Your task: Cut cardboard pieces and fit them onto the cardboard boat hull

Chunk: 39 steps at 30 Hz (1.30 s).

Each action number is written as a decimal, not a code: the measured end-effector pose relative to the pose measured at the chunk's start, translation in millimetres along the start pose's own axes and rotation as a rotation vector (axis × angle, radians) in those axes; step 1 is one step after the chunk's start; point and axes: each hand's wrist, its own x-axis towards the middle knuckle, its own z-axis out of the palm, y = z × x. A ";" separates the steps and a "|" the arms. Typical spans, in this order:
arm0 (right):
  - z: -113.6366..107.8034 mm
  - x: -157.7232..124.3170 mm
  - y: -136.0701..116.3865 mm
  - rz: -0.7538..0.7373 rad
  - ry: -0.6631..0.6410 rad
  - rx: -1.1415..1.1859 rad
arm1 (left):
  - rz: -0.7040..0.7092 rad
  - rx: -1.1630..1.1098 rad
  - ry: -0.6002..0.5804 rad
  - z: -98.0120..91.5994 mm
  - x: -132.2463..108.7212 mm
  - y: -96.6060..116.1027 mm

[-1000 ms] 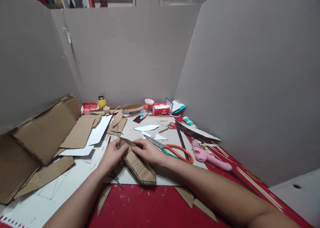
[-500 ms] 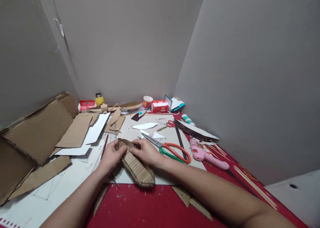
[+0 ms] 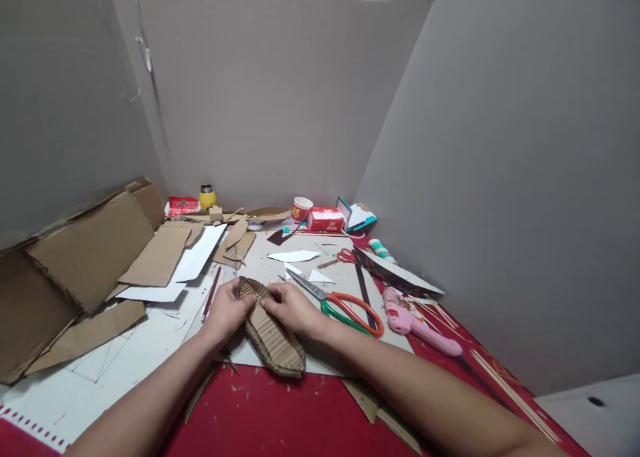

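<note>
Okay, so the long brown corrugated-cardboard tray (image 3: 275, 337) already looks shaped, with walls around its base; can't tell what's left. Fingers of the left hand (image 3: 225, 313) and right hand (image 3: 295, 309) are pinched on its far end. Orange-and-green-handled steel scissors (image 3: 325, 297) crowd the right; there's more room nearward, past the pale board's (image 3: 325, 363) edge, over the red counter (image 3: 265, 410).
</note>
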 end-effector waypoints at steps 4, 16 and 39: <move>-0.3 -1.4 -0.7 -0.030 0.027 0.008 | -0.015 -0.022 -0.035 -2.2 2.1 0.0; 2.3 0.1 -0.1 0.014 -0.044 0.204 | 0.044 -0.003 -0.036 -0.4 2.4 -1.7; -0.8 0.9 -2.7 0.107 0.037 0.399 | -0.088 -0.195 -0.120 -11.0 4.6 11.7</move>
